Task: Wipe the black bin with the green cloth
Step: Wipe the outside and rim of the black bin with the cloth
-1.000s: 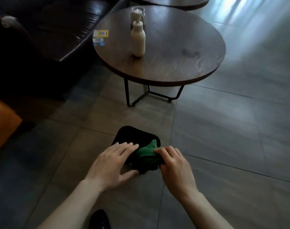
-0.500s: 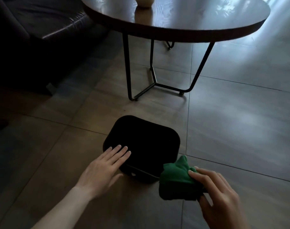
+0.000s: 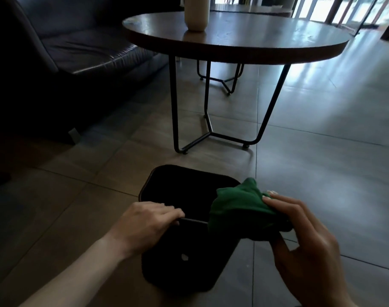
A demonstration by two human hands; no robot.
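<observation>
Black plastic bin with rounded-square rim [image 3: 167, 173] stands upright on the grey tiled floor [image 3: 322, 173], just in front of the round dark wooden tabletop [image 3: 244, 38] on black wire legs. Left hand [image 3: 144, 224] is hooked over the near rim, fingers [image 3: 169, 209] curled and pressed together on the edge, bracing the bin. Right hand [image 3: 308, 247] holds the bunched green cloth [image 3: 240, 207], fingers pinching the wad from above and below; the cloth hangs over the near-right corner of the rim, contact with the rim not clear from this angle. Judgement: step in hand is starting the wipe at the rim. To do it well: keep the left-hand brace firm so the light bin doesn't slide or tip on the smooth tile, flatten the cloth under the palm instead of a tight wad for more contact area, run it around the rim in one direction, then down the outer walls, shifting the left hand ahead of the cloth. Contents: bin interior reads as uniform black, nothing visible inside, but too dark to be sure. Small pale spot on the near outer wall, could be a hole or a mark. A cream cylindrical bottle [image 3: 196, 14] sits on the tabletop; dark leather sofa [image 3: 78, 52] is off to the left, well apart.
</observation>
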